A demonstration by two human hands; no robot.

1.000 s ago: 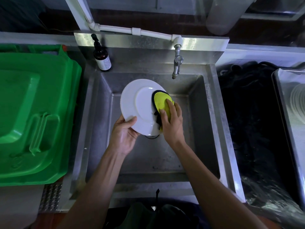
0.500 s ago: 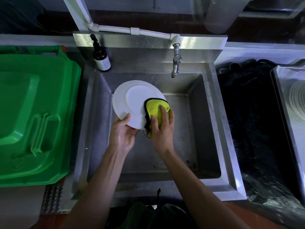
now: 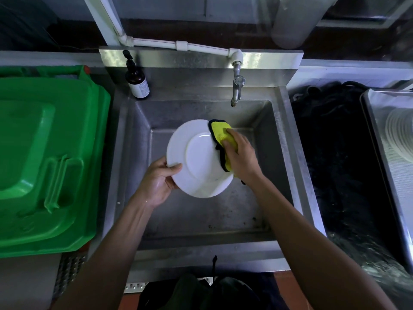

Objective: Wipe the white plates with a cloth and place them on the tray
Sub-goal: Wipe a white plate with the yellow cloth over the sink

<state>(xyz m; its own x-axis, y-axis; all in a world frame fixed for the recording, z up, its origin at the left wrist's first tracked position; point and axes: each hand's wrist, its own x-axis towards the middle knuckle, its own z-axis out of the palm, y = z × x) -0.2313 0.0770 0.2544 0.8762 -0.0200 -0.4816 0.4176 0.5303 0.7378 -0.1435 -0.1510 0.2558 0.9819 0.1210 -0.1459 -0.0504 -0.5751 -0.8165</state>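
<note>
Steel sink (image 3: 288, 153), round glossy plate (image 3: 199, 162)

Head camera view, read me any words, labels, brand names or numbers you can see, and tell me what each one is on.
No text here can be read.
Dark brown pump bottle with a white label: the label carries fine print, too small and blurred to read.
Green plastic bin lid: moulded shapes only, no legible lettering.
White round plate, yellow cloth with dark edging, steel tap: no markings visible.
</note>
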